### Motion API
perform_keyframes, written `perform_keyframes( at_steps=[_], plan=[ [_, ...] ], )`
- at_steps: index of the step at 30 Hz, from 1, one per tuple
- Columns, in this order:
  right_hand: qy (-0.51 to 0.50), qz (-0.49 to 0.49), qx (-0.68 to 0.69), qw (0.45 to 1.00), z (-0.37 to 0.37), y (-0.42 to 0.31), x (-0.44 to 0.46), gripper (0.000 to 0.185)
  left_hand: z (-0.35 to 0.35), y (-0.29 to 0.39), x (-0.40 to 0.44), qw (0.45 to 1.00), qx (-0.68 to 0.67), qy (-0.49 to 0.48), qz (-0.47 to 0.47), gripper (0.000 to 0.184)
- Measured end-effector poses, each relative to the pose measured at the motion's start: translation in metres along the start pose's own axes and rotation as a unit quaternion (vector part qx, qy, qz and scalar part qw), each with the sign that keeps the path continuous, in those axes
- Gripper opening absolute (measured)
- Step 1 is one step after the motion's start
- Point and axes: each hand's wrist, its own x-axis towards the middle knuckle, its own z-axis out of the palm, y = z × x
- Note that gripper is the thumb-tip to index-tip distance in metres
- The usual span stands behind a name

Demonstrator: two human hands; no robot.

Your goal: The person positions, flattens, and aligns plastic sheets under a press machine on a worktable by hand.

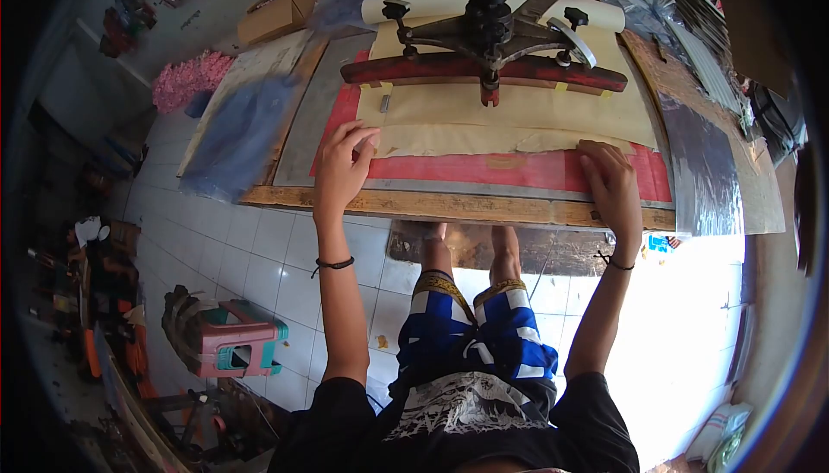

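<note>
A tan sheet (518, 123) with a ragged front edge lies on a red sheet (449, 169) on the bench. My left hand (344, 166) is at the tan sheet's left front corner, thumb and index finger pressed together there. At the right front corner, my right hand (611, 181) rests with its fingertips on the sheet's edge; what it may pinch is hidden. Beyond both hands, a red bar (414, 69) on a dark metal clamp frame (492, 34) spans the tan sheet. A small metal piece (385, 103) lies near the bar's left part.
The bench has a wooden front edge (414, 206). Blue plastic (237, 132) lies at its left, a clear plastic sheet (704, 162) at its right. A white roll (596, 13) is behind the clamp. A pink and green stool (242, 339) stands on the floor at left.
</note>
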Motion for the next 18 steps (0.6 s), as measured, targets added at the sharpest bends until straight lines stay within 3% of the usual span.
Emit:
perform_keyframes(
  at_steps=[4, 6, 7, 11, 14, 15, 16, 18],
  plan=[
    [0.098, 0.065, 0.209, 0.971, -0.011, -0.048, -0.022, 0.016, 0.003, -0.006, 0.005, 1.000, -0.011, 0.012, 0.004, 0.020],
    [0.135, -0.187, 0.302, 0.925, -0.021, -0.116, -0.020, 0.015, 0.004, -0.008, 0.003, 1.000, -0.011, -0.006, -0.014, 0.020],
    [0.126, -0.228, 0.359, 0.896, -0.023, -0.153, -0.022, 0.022, 0.003, -0.007, -0.002, 0.999, -0.028, -0.010, -0.024, 0.020],
    [0.140, -0.393, 0.479, 0.772, -0.007, -0.227, 0.001, 0.007, 0.005, -0.001, 0.002, 0.997, -0.060, -0.018, -0.040, 0.019],
    [0.186, -0.437, 0.491, 0.730, 0.012, -0.238, 0.012, 0.012, 0.003, -0.007, 0.005, 0.999, -0.029, -0.005, -0.020, 0.019],
    [0.119, -0.382, 0.504, 0.766, -0.008, -0.239, 0.002, 0.016, 0.004, -0.010, 0.003, 1.000, -0.018, -0.007, -0.013, 0.019],
    [0.050, -0.319, 0.510, 0.798, -0.020, -0.238, -0.005, 0.031, 0.006, -0.012, 0.002, 1.000, 0.007, 0.016, 0.023, 0.020],
    [0.046, -0.329, 0.502, 0.799, -0.018, -0.234, -0.005, 0.030, 0.006, -0.015, -0.001, 1.000, -0.006, 0.006, 0.013, 0.020]
  ],
)
